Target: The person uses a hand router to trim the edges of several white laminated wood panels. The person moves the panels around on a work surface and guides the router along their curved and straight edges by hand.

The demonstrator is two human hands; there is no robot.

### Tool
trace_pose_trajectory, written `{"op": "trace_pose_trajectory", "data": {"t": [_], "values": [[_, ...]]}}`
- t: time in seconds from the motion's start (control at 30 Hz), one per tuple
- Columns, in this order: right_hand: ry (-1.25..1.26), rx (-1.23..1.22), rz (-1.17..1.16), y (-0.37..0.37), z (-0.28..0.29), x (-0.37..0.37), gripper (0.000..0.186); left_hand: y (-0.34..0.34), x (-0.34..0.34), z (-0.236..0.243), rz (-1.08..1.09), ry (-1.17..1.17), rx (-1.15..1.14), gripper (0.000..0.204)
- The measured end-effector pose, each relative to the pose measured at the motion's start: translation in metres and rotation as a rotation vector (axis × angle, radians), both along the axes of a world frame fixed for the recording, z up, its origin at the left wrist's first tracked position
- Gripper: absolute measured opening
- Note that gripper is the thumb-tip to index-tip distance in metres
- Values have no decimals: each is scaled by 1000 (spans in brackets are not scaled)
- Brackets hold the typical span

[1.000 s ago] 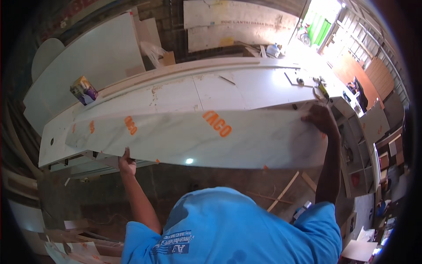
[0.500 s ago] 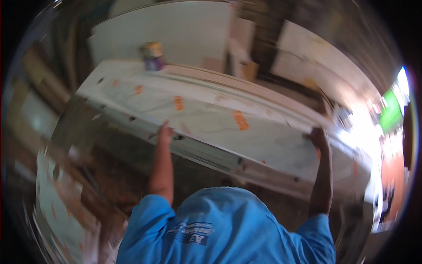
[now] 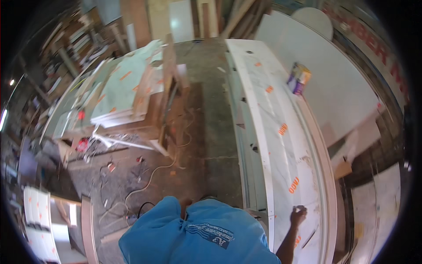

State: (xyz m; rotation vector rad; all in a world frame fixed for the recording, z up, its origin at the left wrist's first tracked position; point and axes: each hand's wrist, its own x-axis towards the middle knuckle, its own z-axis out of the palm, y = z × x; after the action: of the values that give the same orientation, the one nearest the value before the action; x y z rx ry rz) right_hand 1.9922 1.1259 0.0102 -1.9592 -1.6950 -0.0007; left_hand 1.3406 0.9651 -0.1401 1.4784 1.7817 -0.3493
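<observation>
My right hand (image 3: 299, 214) is over the near part of a long white cabinet-like piece (image 3: 276, 145) on my right. Its fingers are closed round something small and greyish that I cannot make out. A marble-patterned face with orange print covers this piece, and dark fittings sit along its left side. Of my left arm only the blue sleeve (image 3: 169, 209) and a little skin show; the left hand is hidden by my body. A thin dark stick-like thing (image 3: 309, 239) lies on the piece beside my right forearm.
A yellow and purple tin (image 3: 299, 78) stands toward the far end of the long piece. Large white panels (image 3: 325, 92) lean behind it. To the left is a wooden workbench (image 3: 154, 114) stacked with pale sheets. A cable (image 3: 151, 178) and scraps lie across the floor.
My view has swung left, bringing the workbench into sight. My left hand has left the long piece's edge and dropped from view. My right hand stays over the piece.
</observation>
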Motion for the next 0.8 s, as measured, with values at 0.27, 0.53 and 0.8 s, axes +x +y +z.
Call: {"op": "trace_pose_trajectory", "data": {"t": [0.27, 0.53, 0.8], "values": [[83, -260, 777, -13, -30, -264, 23, -171, 3, 26, 644, -112, -107, 38], [-423, -668, 1082, -62, -75, -352, 44, -224, 27, 36, 959, -416, 220, 41], [-657, -988, 845, -56, -207, -280, 50, -391, -30, 3, 1563, -202, -169, 34]]}}
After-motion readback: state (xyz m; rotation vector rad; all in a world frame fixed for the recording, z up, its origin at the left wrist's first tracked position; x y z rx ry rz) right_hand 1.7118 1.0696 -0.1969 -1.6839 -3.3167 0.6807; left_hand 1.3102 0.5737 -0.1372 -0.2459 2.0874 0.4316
